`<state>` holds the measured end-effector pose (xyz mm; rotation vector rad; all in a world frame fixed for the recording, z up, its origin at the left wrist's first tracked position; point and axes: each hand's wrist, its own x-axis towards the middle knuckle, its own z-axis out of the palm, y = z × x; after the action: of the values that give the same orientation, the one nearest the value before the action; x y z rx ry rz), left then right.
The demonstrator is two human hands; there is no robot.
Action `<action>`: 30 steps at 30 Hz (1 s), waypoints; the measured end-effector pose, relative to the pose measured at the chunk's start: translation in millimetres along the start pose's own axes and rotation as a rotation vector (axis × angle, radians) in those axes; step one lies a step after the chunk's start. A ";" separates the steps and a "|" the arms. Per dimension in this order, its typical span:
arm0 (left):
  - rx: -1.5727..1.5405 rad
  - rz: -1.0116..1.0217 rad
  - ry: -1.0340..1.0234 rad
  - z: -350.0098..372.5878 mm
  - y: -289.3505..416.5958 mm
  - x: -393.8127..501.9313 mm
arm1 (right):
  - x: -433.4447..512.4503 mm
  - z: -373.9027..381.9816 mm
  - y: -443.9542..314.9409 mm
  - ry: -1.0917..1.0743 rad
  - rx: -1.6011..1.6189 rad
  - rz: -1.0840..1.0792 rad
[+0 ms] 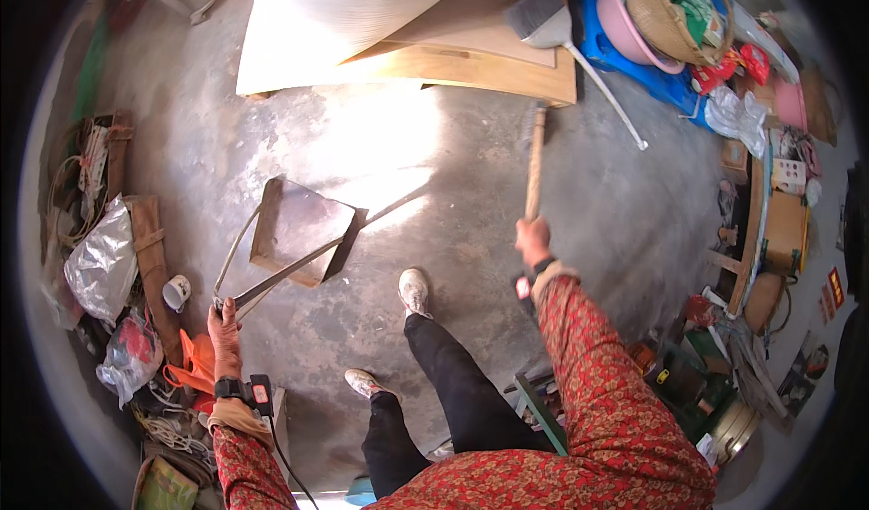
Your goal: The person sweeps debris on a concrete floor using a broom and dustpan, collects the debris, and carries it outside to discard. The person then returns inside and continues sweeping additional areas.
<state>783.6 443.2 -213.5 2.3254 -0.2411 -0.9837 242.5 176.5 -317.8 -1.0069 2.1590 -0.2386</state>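
My left hand (225,333) grips the upper end of the long handle rods of a shallow, square metal dustpan (305,228). The dustpan is at the floor ahead and to the left, its raised sides showing. My right hand (533,240) is closed around the wooden handle of a tool (536,164) that points away from me. The tool's head is blurred near a wooden board, so its kind is unclear. Both wrists wear black straps with small devices.
A wooden panel (475,69) lies ahead, with a grey-bristled broom (546,25) against it. A pink basin (618,18) and a woven basket (662,18) stand at the far right. A white cup (177,293), an orange bag (198,361) and timber (146,238) line the left.
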 end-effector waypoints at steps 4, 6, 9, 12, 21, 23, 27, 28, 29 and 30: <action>0.016 0.041 0.009 -2.6 -0.7 0.4 | 42.4 31.1 -58.1 -0.069 0.161 0.083; -0.064 -0.008 -0.030 -3.9 -3.8 0.3 | 19.2 58.3 -67.3 -0.166 -0.204 -0.134; -0.019 -0.013 -0.072 -3.8 -6.0 2.7 | -54.5 96.9 -54.7 -0.277 -0.514 -0.281; -0.101 0.027 -0.031 1.0 -3.7 1.1 | -123.8 110.7 -41.5 -0.459 -0.655 -0.279; -0.043 0.187 0.020 7.5 11.4 -8.1 | -150.9 68.4 -72.5 -0.678 -0.886 -0.745; -0.025 0.193 0.030 8.5 11.4 -7.8 | -145.7 67.2 -87.1 -0.561 -0.851 -0.786; 0.053 0.239 0.060 6.6 14.7 -6.3 | -138.9 106.7 -126.1 -0.333 -0.807 -0.618; 0.113 0.196 0.069 7.4 16.2 -8.6 | -142.3 123.7 -132.3 -0.358 -0.788 -0.583; 0.005 0.177 -0.011 5.8 17.7 -9.1 | -147.4 138.0 -135.3 -0.378 -0.780 -0.532; 0.019 0.178 0.011 5.6 19.1 -11.1 | -154.4 146.4 -135.3 -0.388 -0.803 -0.458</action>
<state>772.9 429.5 -198.7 2.2800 -0.4467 -0.8832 488.6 216.0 -279.4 -1.8141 1.6368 0.6206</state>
